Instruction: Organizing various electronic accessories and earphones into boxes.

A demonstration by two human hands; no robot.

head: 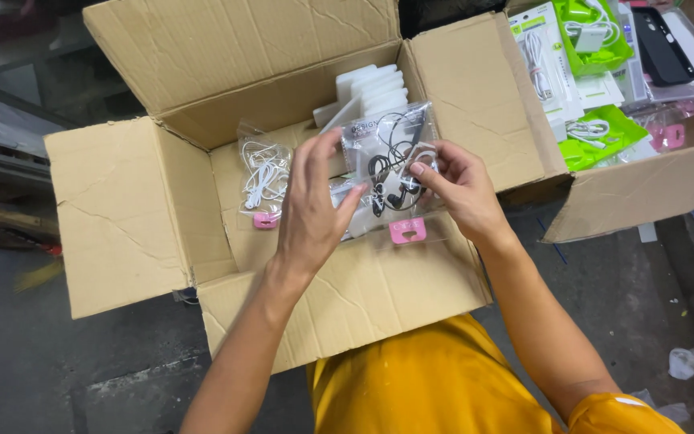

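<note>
Both hands hold one clear plastic pouch of black wired earphones with a pink hang tab (391,173) over the open brown cardboard box (122,217), w/ the pink tab pointing toward 6 o'clock, i.e. toward the person. It's held flat, face up to the camera, prob. so the contents can be seen through the plastic.

The left hand (312,210) comes in from 7 o'clock, palm turned away, fingers (349,201) closed loosely on the pouch's left edge; thumb is hidden behind the hand, so how tight the pinch is can't be told. The right hand (459,189) comes from 5 o'clock, wrist bent in, fingers narrow, pinching the right edge w/ the tips lying on the front film.

Inside the box at 10 o'clock of the held pouch leans a clear pouch of white wired earphones (264,178), upright against the box wall (its own pink tab down). At 12 o'clock stands a row of white flat plastic cases (373,88), stacked on edge.

At 2 o'clock, well apart, a second cardboard box (644,185) is filled w/ green-and-white packaged cables and chargers (596,40) and a black phone case (662,44).

Both boxes sit on the dark floor (82,370); yellow shirt (419,386) at 6 o'clock.
</note>
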